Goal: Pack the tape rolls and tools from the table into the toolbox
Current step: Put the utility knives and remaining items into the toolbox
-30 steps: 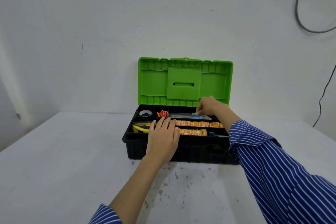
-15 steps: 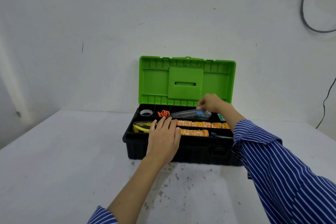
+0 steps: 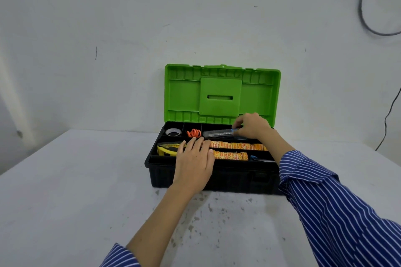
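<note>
Nearly packed: tape rolls [image 3: 235,146] and tools fill the toolbox [image 3: 208,180], bench [image 3: 65,201] bare around it. Right hand [image 3: 251,125] grips a utility knife [image 3: 219,133] over the far compartment; left hand [image 3: 194,162] rests flat, fingers straight, on the tray.

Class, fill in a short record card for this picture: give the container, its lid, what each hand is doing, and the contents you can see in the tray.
Container: black toolbox on the white table
Lid: green lid, raised upright
Left hand: left hand rests flat with straight fingers on the tray's front
Right hand: right hand pinches a grey utility knife over the back compartment
Back compartments: tape roll; orange coil
Front compartments: yellow tool; two orange-patterned strips
</note>
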